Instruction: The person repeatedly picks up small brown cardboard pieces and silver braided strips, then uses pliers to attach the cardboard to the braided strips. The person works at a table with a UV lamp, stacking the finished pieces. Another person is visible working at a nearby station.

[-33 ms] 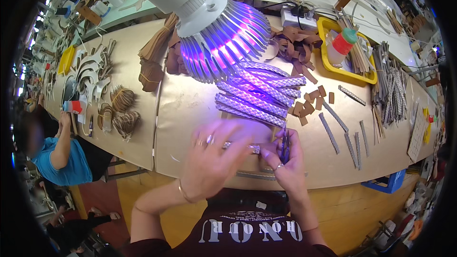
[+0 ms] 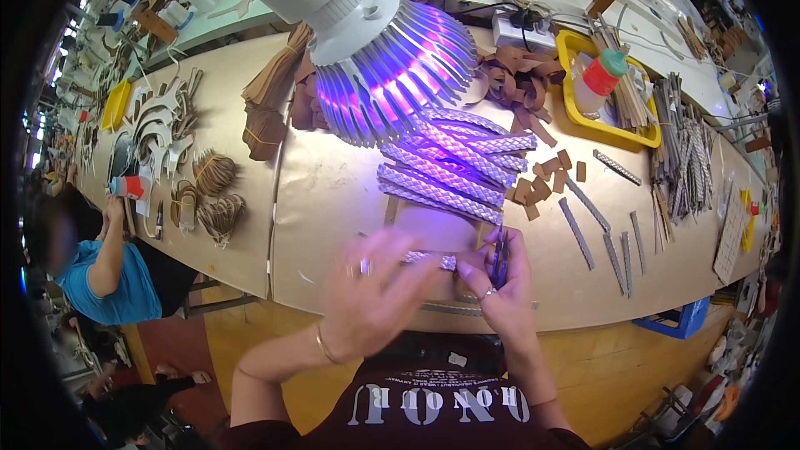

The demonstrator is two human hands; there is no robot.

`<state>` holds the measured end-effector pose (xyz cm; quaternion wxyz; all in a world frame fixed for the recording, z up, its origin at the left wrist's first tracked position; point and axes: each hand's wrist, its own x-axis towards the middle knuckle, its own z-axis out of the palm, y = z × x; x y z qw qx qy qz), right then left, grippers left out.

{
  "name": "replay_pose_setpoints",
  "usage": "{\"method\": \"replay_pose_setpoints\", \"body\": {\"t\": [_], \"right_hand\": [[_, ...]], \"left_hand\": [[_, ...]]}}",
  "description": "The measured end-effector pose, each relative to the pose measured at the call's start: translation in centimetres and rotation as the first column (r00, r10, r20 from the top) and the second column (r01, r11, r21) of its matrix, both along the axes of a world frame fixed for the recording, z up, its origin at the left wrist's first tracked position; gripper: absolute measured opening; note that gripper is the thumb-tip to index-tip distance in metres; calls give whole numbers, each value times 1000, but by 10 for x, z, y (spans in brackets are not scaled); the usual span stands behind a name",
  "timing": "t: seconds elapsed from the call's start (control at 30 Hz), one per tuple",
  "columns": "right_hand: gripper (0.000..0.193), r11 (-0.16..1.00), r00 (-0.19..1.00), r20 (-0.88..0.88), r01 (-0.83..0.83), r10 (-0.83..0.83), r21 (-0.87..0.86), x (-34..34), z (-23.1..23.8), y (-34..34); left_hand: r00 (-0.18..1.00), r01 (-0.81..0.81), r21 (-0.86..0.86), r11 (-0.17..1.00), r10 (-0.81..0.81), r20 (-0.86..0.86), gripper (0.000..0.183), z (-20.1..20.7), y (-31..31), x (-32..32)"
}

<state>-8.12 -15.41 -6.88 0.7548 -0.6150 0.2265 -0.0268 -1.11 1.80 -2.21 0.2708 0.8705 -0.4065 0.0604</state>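
My right hand [image 2: 507, 279] is closed around a slim dark tool with two narrow arms [image 2: 500, 258], like tweezers or small snips; I cannot tell which. Thumb and fingers of that hand are also at the brown end of a short braided strap [image 2: 429, 260], which lies sideways in front of me. Over the strap's left part is my left hand [image 2: 367, 292], smeared by motion, with a ring and a bracelet showing. Whether its fingers touch the strap is unclear. Just beyond both hands lies a stack of braided straps [image 2: 442, 192], lit purple by a finned lamp [image 2: 392, 67].
Small brown strips [image 2: 537, 187] lie right of the stack, with loose grey braided pieces [image 2: 577, 233] farther right. A yellow tray [image 2: 617, 135] holds a green-capped bottle [image 2: 600, 79]. Brown bundles [image 2: 265, 129] lie left of the lamp. A person in blue [image 2: 117, 283] works at far left.
My left hand has shifted slightly left, showing more of the braided strap. The right hand and its dark tool have hardly moved.
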Motion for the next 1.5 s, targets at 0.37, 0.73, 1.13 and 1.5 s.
{"method": "replay_pose_setpoints", "body": {"t": [0.37,0.73,1.13,1.5], "right_hand": [[25,1000,1000,0,13,-13,24,-6,-3,3],[12,900,998,57,-2,29,-435,-5,23,-9],[22,958,995,-45,-102,94,-267,10,12,-15],[19,983,992,27,-117,122,-144,6,11,-11]], "left_hand": [[985,55,80,995,-41,-166,61,-41,1,-41],[991,-34,-49,998,27,-130,56,-52,-11,-44],[985,26,-94,995,-41,-165,40,-33,10,-1],[978,128,-124,984,-146,-150,22,-23,4,31]]}}
